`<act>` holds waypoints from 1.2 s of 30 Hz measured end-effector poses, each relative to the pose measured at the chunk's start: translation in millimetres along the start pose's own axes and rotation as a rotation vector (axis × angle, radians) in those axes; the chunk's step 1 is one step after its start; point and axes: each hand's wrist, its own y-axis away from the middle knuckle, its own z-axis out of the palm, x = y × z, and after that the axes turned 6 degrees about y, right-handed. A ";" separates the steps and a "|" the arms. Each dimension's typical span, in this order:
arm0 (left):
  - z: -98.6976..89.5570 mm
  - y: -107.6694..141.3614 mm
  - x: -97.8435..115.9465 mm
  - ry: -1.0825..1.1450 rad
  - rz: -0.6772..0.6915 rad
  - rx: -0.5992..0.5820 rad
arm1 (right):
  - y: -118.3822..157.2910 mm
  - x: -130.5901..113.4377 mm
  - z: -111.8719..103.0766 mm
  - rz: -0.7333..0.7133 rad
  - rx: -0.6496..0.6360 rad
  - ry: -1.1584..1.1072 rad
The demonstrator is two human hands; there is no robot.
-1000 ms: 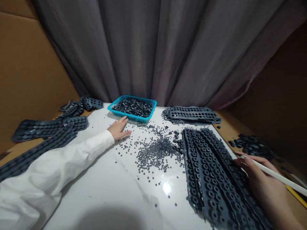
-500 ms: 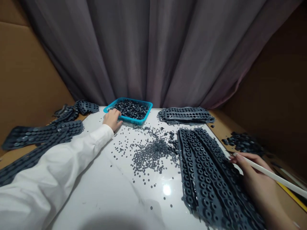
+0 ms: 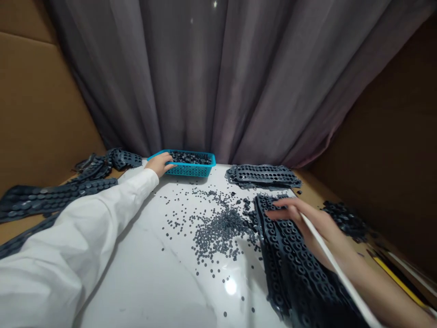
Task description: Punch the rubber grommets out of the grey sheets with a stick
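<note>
At the back left of the table my left hand (image 3: 161, 164) grips the near left rim of a blue plastic basket (image 3: 195, 171). The basket holds many small black pieces (image 3: 191, 158). My right hand (image 3: 307, 221) is over the stacked dark rubber strips (image 3: 290, 237) with rows of ring shapes, its thumb and fingers toward their far end. A long white stick-like tool (image 3: 336, 269) lies in that hand; its tip is hidden. Left of the strips, many tiny dark discs (image 3: 221, 228) are scattered on the white table (image 3: 143, 282).
A stack of perforated dark sheets (image 3: 264, 175) lies at the back right. More dark strips (image 3: 58, 196) lie at the left. Black pieces (image 3: 344, 218) are heaped at the right, near a yellow-edged tool (image 3: 398, 275). A grey curtain (image 3: 205, 82) and cardboard walls (image 3: 30, 105) surround the table.
My right hand has moved left with the white tool, from the strips' right edge to over their far end. My left hand stays at the basket, whose front wall now shows more.
</note>
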 end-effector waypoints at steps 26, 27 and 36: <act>61.3 53.3 65.6 0.108 -0.289 -0.270 | -198.4 -58.9 160.3 -0.580 -0.190 0.738; 65.3 47.5 75.9 0.117 -0.267 -0.286 | -198.7 -58.9 160.6 -0.578 -0.187 0.734; 81.5 69.7 172.0 0.341 0.245 -0.388 | -195.6 -54.3 155.8 -0.586 -0.172 0.695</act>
